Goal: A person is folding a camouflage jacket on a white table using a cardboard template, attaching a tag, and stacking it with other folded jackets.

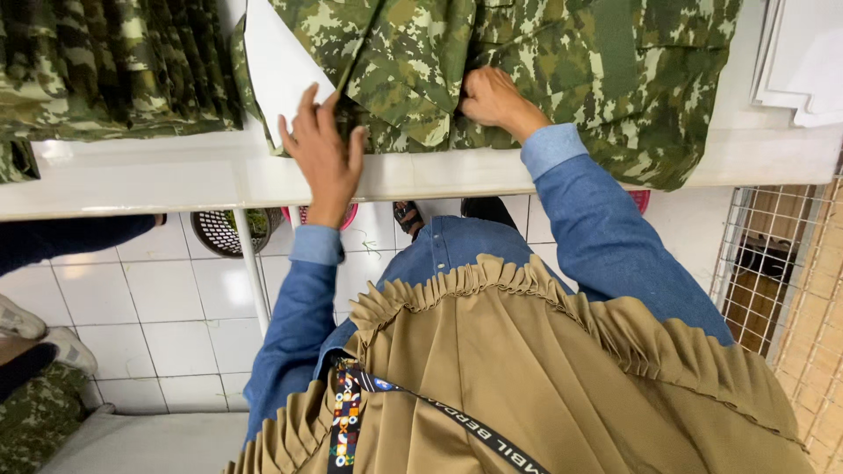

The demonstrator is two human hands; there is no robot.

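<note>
Lay spread on the white table (176, 175): a camouflage garment (562, 70), long axis running left to right across the far edge, one end hanging over the near rim at right. Tucked under its left fold, a white card sheet (281, 61), pointed corner toward the near edge. More white sheets (803, 61) stacked at far right; a folded camouflage pile (105, 66) at left. Left hand (323, 149) raised, fingers spread apart, resting on the card and cloth edge. Right hand (492, 98) curled shut, pinching a fold of the garment. Lanyard (351, 421) below, patterned, hanging down.
</note>
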